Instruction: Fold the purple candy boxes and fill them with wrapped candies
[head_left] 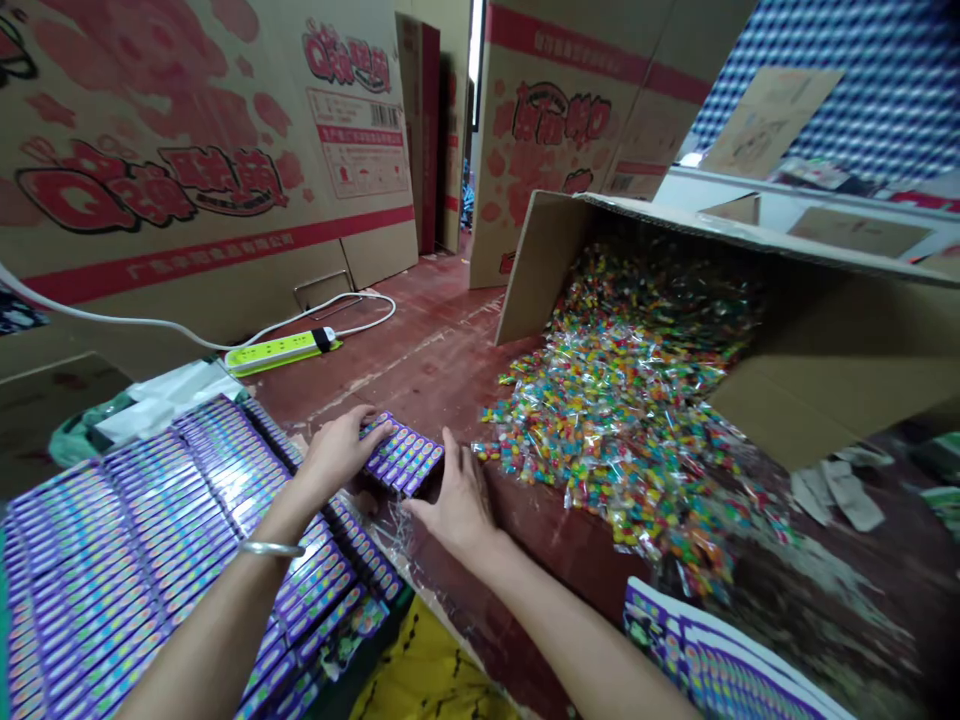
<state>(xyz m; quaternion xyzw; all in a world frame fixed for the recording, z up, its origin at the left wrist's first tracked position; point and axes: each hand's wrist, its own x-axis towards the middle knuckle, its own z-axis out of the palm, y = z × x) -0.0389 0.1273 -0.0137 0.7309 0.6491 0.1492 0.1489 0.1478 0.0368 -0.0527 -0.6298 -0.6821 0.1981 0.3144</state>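
Note:
Between my two hands a short row of small purple boxes (403, 455) stands on the red tabletop. My left hand (346, 447) is closed on the far left end of the row. At the right end, my right hand (459, 497) has thumb and fingers apart around the near corner, pressing on the boxes. Left of them, many more purple boxes (112, 540) lie packed in tight rows, partly behind my left forearm. Right of my hands spreads a heap of small clear packets of colourful candy (615, 400), spilling out of a tipped cardboard carton (832, 370).
A yellow-green power strip (281, 350) with a white cable lies at the back left. Large printed cartons (225, 160) stand behind. Stacked printed purple sheets (720, 660) are at the front right, and pale cloth gloves (838, 495) lie beside the tipped carton.

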